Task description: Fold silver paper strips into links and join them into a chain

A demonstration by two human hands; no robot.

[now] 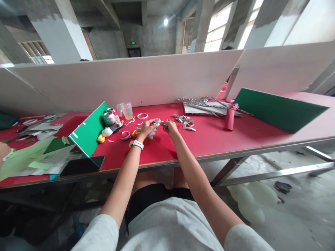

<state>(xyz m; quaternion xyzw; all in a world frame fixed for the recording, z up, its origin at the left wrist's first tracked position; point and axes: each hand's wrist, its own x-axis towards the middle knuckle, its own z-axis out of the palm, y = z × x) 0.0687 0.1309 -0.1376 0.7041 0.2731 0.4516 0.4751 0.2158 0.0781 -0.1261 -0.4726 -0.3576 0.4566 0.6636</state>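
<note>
Near the middle of the red table (204, 139), my left hand (146, 129) is closed on a grey woven chain of folded strips (152, 134), part of which hangs below the fingers. My right hand (171, 128) pinches at the chain's upper end; its fingertips are close to the left ones, and the small piece between them is hard to make out. A loose heap of folded grey strips (186, 122) lies just beyond my right hand. Beside my left wrist are a yellow-handled cutting tool (128, 137) and a roll of tape (142, 115).
Drink cans (109, 118), a plastic cup (127, 111) and a duck-like toy (108, 131) stand by the left green divider (90, 130). A long braided grey chain (201, 101) lies at the back. A red cylinder (229, 119) stands before the right green divider (277, 111).
</note>
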